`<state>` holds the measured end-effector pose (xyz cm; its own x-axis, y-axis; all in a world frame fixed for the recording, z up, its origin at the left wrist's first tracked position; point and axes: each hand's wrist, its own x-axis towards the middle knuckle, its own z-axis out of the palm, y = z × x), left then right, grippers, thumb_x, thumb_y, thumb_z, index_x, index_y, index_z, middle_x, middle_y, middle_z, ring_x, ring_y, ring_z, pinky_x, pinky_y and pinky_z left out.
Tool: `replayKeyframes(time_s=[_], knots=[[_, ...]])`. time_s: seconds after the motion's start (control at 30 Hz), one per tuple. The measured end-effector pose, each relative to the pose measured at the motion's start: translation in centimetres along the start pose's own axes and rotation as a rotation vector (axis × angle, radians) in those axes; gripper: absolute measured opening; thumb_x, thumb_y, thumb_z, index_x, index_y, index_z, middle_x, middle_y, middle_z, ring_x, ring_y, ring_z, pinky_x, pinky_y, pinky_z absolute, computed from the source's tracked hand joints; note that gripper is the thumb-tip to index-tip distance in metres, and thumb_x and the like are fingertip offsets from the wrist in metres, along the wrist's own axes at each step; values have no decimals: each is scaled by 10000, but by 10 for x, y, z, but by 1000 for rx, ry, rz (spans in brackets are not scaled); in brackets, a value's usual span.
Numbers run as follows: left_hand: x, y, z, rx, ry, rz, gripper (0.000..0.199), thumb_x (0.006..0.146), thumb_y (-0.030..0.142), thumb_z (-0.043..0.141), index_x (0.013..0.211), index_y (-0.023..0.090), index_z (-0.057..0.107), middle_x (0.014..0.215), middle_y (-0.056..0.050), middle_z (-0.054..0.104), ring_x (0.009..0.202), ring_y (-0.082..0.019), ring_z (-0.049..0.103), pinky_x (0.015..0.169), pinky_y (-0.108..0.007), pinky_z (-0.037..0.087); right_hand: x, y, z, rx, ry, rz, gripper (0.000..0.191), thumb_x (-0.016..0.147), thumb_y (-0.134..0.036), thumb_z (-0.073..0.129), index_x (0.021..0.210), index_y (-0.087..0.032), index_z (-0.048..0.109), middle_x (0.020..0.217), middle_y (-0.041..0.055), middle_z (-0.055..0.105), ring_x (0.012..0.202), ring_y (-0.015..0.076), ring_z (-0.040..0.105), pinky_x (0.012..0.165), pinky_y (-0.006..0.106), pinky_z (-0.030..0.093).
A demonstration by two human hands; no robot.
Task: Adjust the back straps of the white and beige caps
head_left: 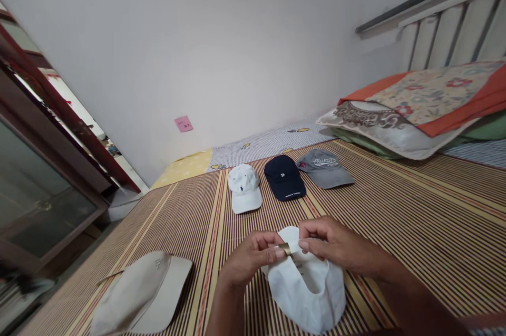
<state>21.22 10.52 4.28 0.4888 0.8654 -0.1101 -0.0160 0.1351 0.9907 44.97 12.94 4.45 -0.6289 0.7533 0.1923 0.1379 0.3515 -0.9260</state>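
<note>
A white baseball cap [304,304] lies in front of me on the striped mat, its rear opening turned up toward me. My left hand [253,257] is closed, thumb and fingers pinching the brass-coloured buckle [285,248] on the cap's back strap. My right hand [336,243] pinches the strap's other side, just right of the buckle. At lower left a beige cap [138,288] rests on its side with its brim to the right. Farther off stand a white cap with a small dark logo [244,183], a navy cap [282,175] and a grey cap [322,167] in a row.
A striped woven mat [197,236] covers the bed. Pillows [395,130] with an orange floral cover [430,93] are stacked at right by a radiator [454,30]. A pink note [183,124] is on the wall. A glass-panelled cabinet [43,204] stands at left.
</note>
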Motion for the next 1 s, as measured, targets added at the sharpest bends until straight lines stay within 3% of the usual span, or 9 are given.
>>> replayKeyframes(time_s=[0.43,0.73,0.87,1.0], knots=[[3,-5,4,-46,8,34,484,716,575,859,798,144,653,616,22,547,495,-65,406,495,-212,263,-1,3,-3,54,-29,8,247,908,-355,594,731,-183,580,627,-35,505,592,124,423,560,269,296],[6,-10,2,-183,115,73,514,652,551,907,718,142,601,564,24,546,442,-54,397,441,-186,263,-3,6,-17,34,-40,-15,420,980,-526,549,756,-175,603,708,-5,556,669,144,473,616,283,333],[3,-13,-7,-231,105,86,505,641,529,918,706,127,619,579,-5,584,465,-69,446,461,-189,296,-6,14,-24,130,-67,-6,414,921,-574,640,832,-170,634,744,-15,531,680,134,453,601,264,315],[3,-16,-10,-253,66,85,508,630,522,926,678,124,615,564,-8,573,460,-67,429,459,-195,268,-7,18,-27,287,-54,-7,464,868,-623,690,789,-177,587,693,-33,491,615,112,407,554,248,277]])
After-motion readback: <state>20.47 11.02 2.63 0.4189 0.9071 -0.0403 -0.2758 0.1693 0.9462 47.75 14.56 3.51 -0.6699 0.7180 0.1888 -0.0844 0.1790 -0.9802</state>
